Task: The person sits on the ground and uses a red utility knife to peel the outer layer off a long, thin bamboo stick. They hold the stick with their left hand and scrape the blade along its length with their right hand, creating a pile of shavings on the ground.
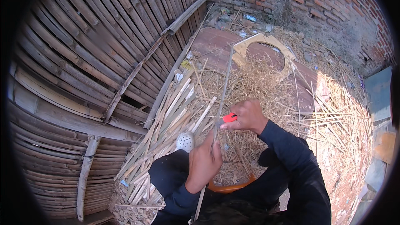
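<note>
My left hand [204,161] is closed round a long, thin bamboo strip [226,79], which runs from near my lap up and away toward the far ground. Just above it, my right hand [248,116] grips a red-handled knife [229,117]. Its short greyish blade, partly hidden by the fingers, meets the strip close to my left thumb. Under both hands lies a heap of pale, curled bamboo shavings [254,83]. To the left, many split bamboo strips [164,127] are piled along the wall, beside my white clog [185,141].
A slatted bamboo wall [96,37] stands close on the left, and a brick wall [316,0] closes off the back. Beyond the shavings lies a pale wooden frame with a round opening [287,54] on brown sheets [212,43]. Part of an orange seat [231,188] shows beneath me.
</note>
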Action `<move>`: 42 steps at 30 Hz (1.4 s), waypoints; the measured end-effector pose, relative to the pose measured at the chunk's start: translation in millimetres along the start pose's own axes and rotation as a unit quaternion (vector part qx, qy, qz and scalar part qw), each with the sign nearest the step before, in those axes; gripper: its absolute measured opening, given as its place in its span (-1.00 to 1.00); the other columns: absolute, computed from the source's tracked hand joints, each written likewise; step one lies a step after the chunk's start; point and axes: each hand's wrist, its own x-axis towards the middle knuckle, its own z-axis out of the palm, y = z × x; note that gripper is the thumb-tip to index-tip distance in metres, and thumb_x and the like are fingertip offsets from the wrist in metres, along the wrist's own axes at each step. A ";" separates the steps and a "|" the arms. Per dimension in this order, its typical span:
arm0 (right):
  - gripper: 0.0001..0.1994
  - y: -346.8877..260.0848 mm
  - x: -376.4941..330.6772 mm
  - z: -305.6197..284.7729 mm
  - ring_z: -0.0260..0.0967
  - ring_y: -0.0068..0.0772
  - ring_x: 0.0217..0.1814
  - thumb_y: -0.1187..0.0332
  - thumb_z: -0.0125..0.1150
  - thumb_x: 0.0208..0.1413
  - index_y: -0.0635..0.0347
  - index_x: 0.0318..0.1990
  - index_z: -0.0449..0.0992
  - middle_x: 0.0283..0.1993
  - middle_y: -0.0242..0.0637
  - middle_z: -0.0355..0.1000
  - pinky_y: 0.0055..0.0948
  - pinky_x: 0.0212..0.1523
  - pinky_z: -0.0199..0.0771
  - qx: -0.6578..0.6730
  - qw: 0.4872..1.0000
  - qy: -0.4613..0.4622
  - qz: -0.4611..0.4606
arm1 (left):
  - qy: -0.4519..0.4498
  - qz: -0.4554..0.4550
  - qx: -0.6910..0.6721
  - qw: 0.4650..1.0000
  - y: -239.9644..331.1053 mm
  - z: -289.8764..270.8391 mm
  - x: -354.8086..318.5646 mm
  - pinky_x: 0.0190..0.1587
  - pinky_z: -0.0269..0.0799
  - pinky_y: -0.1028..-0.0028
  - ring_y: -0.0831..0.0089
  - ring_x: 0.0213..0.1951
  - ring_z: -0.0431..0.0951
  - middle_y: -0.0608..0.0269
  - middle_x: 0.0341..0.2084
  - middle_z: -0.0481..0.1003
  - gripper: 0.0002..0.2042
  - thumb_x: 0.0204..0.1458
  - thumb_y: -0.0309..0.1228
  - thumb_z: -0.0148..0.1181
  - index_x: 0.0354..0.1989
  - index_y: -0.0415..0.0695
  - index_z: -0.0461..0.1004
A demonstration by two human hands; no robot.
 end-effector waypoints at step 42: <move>-0.35 -36.7 -11.8 -17.7 0.37 -0.12 -0.70 -0.37 0.09 -0.10 0.12 -0.68 0.49 -0.75 -0.22 0.34 -0.25 -0.65 0.31 0.048 0.988 -0.122 0.087 | -0.108 -0.164 -0.410 0.891 -22.9 2.6 -9.3 -0.62 -0.10 0.68 0.81 -0.67 0.03 0.62 -0.70 0.12 -0.68 0.25 -0.40 -0.06 0.13 -0.25 0.34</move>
